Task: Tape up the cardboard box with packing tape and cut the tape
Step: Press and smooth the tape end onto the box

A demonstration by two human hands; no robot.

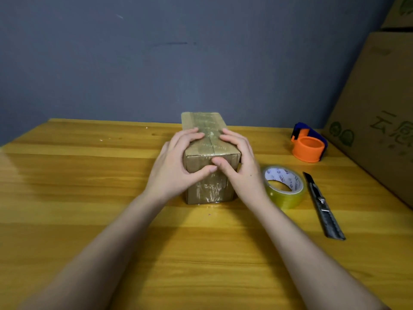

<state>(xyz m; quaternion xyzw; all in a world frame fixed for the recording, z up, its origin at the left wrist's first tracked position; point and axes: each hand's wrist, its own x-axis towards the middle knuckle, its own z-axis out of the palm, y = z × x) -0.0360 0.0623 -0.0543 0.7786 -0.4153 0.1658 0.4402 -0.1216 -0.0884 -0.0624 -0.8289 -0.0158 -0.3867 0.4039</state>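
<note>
A small brown cardboard box point(206, 124) stands in the middle of the wooden table, its top seam and near end covered with shiny clear tape. My left hand point(176, 162) grips the box's near left corner, fingers on top and thumb across the front face. My right hand point(239, 159) holds the near right corner the same way, and both thumbs meet on the front face. A roll of clear packing tape point(283, 186) lies flat just right of my right wrist. A grey utility knife point(323, 205) lies beyond the roll, blade end pointing away.
An orange and blue tape dispenser point(309, 143) sits at the back right of the yellow wooden table point(89, 198). Large cardboard cartons point(380, 121) lean along the right edge. A blue-grey wall rises behind the table.
</note>
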